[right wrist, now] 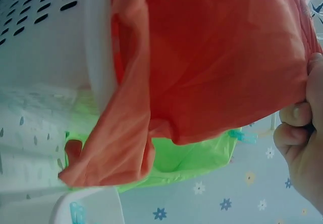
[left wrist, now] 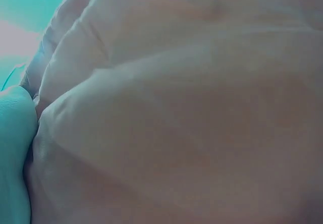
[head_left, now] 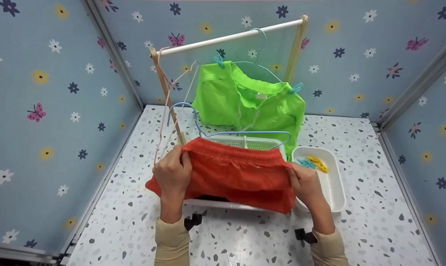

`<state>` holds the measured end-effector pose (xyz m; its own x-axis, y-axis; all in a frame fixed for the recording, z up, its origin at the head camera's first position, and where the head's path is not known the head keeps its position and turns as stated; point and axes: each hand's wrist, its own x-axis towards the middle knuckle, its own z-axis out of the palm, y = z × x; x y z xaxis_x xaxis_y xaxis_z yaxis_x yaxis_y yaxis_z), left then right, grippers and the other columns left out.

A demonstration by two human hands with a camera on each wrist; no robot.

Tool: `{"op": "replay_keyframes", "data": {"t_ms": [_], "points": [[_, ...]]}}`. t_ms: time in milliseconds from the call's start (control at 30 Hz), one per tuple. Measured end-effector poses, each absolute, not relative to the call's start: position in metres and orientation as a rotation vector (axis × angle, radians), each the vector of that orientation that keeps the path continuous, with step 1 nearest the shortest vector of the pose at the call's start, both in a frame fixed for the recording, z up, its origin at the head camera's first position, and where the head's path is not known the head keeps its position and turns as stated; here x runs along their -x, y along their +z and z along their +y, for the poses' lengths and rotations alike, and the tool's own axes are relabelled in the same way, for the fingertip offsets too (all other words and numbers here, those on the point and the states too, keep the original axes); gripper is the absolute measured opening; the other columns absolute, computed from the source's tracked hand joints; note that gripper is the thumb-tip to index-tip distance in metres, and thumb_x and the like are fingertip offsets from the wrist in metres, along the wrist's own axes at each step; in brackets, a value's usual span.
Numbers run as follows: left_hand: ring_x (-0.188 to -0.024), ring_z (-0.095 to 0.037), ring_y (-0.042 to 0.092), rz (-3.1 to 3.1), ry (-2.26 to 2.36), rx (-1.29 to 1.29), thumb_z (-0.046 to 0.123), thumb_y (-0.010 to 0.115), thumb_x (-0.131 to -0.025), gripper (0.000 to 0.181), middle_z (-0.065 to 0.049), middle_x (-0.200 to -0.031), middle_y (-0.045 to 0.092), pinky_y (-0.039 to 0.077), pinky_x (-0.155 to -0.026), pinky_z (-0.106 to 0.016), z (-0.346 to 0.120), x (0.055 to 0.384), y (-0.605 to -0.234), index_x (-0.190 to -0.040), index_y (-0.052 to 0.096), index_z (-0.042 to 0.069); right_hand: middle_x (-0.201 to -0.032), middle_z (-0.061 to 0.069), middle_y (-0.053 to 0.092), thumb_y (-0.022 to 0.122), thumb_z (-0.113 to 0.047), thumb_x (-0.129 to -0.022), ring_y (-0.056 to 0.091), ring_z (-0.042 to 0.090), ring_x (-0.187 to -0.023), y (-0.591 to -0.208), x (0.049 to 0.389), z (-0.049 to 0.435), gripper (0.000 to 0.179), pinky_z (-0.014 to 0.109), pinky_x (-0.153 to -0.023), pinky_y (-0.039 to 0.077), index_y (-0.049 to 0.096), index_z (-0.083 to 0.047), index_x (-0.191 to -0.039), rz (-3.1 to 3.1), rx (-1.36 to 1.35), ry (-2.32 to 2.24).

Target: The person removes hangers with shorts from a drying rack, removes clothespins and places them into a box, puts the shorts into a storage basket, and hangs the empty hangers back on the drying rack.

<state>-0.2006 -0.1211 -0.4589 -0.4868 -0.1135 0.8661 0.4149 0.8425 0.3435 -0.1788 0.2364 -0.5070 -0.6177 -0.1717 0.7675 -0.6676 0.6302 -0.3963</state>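
Red shorts (head_left: pixel 237 173) with a gathered elastic waistband are stretched between both hands, over a white basket (head_left: pixel 223 205). My left hand (head_left: pixel 174 170) grips the left end of the waistband, and my right hand (head_left: pixel 305 181) pinches the right end. In the right wrist view the right hand (right wrist: pixel 303 138) has its fingers curled on the fabric edge, and one leg of the shorts hangs down by the basket wall. Cloth fills most of the left wrist view. A blue hanger (head_left: pixel 245 132) lies just behind the waistband, its lower part hidden by the shorts.
Green shorts (head_left: pixel 219 96) hang by blue clips from a hanger on a white rod (head_left: pixel 230 38). A pink hanger (head_left: pixel 164 99) hangs at the rod's left end. To the right, a white tray (head_left: pixel 335 184) holds yellow clothespins (head_left: pixel 317 163) and blue ones (head_left: pixel 305 162). Flowered panels surround the speckled table.
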Motion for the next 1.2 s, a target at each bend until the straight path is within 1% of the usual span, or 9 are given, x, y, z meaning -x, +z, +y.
{"op": "replay_keyframes", "data": {"t_ms": [133,267,367,500,600,733,967,1033,1200], "points": [[-0.040,-0.021,0.038,-1.975,-0.687,0.221,0.013,0.052,-0.094,0.024,-0.004,-0.052,0.040,0.023,-0.040,-0.032,-0.121,0.199,-0.458,-0.071,0.052,0.006,-0.071,0.001,0.064,0.063,-0.004,-0.093,0.055,0.013,-0.060,-0.505,0.183,0.229,0.009,0.025,-0.057,0.044,0.072,-0.004,-0.092,-2.122,-0.699,1.039],[-0.041,-0.021,0.040,-1.972,-0.725,0.213,0.013,0.052,-0.094,0.023,-0.005,-0.053,0.042,0.025,-0.040,-0.033,-0.120,0.198,-0.455,-0.072,0.054,0.005,-0.067,0.003,0.061,0.068,0.018,-0.078,0.051,0.013,-0.060,-0.502,0.187,0.216,0.021,0.020,-0.058,0.040,0.073,-0.001,-0.088,-2.089,-0.699,1.181],[-0.042,-0.023,0.044,-1.957,-0.732,0.189,0.013,0.053,-0.094,0.023,-0.007,-0.053,0.044,0.028,-0.041,-0.033,-0.119,0.198,-0.450,-0.073,0.056,0.005,-0.067,0.008,0.059,0.065,0.022,-0.079,0.053,0.015,-0.060,-0.497,0.192,0.204,0.021,0.019,-0.058,0.040,0.070,0.002,-0.083,-2.074,-0.700,1.335],[-0.041,-0.023,0.043,-1.919,-0.746,0.155,0.012,0.054,-0.094,0.023,-0.007,-0.052,0.042,0.028,-0.041,-0.032,-0.118,0.198,-0.439,-0.073,0.056,0.004,-0.073,0.011,0.061,0.057,0.020,-0.086,0.060,0.014,-0.064,-0.486,0.199,0.185,0.016,0.021,-0.061,0.049,0.067,0.008,-0.085,-2.026,-0.702,1.622],[-0.041,-0.022,0.042,-1.894,-0.778,0.143,0.011,0.056,-0.094,0.023,-0.007,-0.051,0.040,0.027,-0.042,-0.032,-0.116,0.197,-0.430,-0.073,0.055,0.003,-0.082,0.011,0.063,0.053,0.016,-0.092,0.065,0.014,-0.070,-0.478,0.206,0.175,0.012,0.028,-0.064,0.055,0.065,0.014,-0.092,-1.985,-0.695,1.831],[-0.043,-0.022,0.045,-1.894,-0.804,0.170,0.012,0.057,-0.094,0.022,-0.008,-0.052,0.044,0.031,-0.042,-0.032,-0.111,0.197,-0.422,-0.074,0.056,0.003,-0.086,0.011,0.065,0.055,0.008,-0.095,0.068,0.015,-0.073,-0.477,0.211,0.170,0.013,0.038,-0.067,0.056,0.063,0.017,-0.099,-2.059,-0.598,1.944],[-0.044,-0.022,0.043,-1.927,-0.780,0.302,0.016,0.055,-0.095,0.026,-0.005,-0.054,0.044,0.029,-0.042,-0.034,-0.103,0.204,-0.429,-0.071,0.054,0.007,-0.092,0.022,0.068,0.060,0.007,-0.092,0.067,0.039,-0.077,-0.476,0.199,0.178,0.014,0.042,-0.068,0.056,0.062,0.015,-0.104,-2.375,-0.451,1.815],[-0.043,-0.021,0.041,-1.939,-0.780,0.324,0.017,0.054,-0.096,0.028,-0.004,-0.054,0.043,0.028,-0.042,-0.034,-0.101,0.206,-0.432,-0.070,0.053,0.008,-0.096,0.021,0.068,0.062,0.005,-0.092,0.067,0.038,-0.080,-0.481,0.199,0.183,0.013,0.039,-0.068,0.056,0.064,0.011,-0.103,-2.430,-0.459,1.718],[-0.044,-0.020,0.041,-1.968,-0.804,0.384,0.015,0.055,-0.094,0.025,-0.004,-0.055,0.044,0.029,-0.042,-0.033,-0.097,0.210,-0.435,-0.070,0.053,0.009,-0.094,0.008,0.070,0.067,0.000,-0.090,0.068,0.017,-0.079,-0.488,0.197,0.197,0.009,0.030,-0.065,0.054,0.069,-0.004,-0.099,-2.421,-0.590,1.392]]}}
